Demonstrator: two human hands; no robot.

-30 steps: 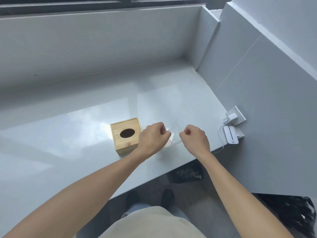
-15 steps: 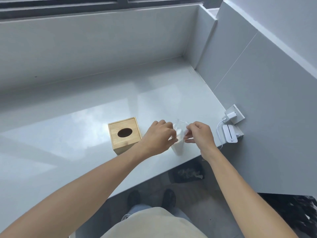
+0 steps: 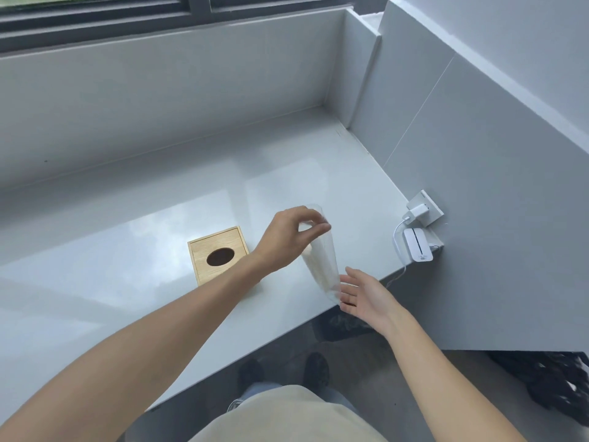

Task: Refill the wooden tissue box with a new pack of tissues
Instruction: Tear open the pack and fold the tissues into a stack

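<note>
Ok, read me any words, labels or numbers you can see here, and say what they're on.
No text is readable.
White rectangular device by the wall socket: a small dark label near its lower end, too small and blurred to read.
Square wooden tissue box, clear plastic tissue pack: no print visible.

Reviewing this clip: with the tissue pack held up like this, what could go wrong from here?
The left hand pinches only the top of the clear wrapper, so the tissues could slide out the bottom past the open right hand near the counter edge. The box shows an empty slot and is not yet opened; the pack looks too big for the slot.
</note>
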